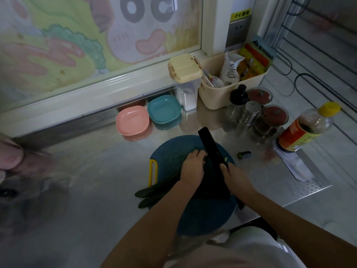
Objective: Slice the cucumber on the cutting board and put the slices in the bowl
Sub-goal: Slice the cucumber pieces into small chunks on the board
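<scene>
While left fingers hold the cucumber on board, right fingers grip knife.

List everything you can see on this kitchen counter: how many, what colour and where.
cutting board: one, dark blue with yellow handle, middle of the steel counter
cucumbers: two, dark green, across the board, ends overhanging its left edge
knife: one, black, over the board
cucumber end: one, dark green, on the counter right of the board
pink bowl: one, pink, behind the board
teal bowl: one, teal, beside the pink bowl
container: one, clear with cream lid, right of the teal bowl
basket: one, cream, holding packets, back right
jars and shakers: four, red, black and steel tops, before the basket
sauce bottle: one, dark, yellow cap, far right
left hand: holds the cucumbers
right hand: grips the knife
</scene>
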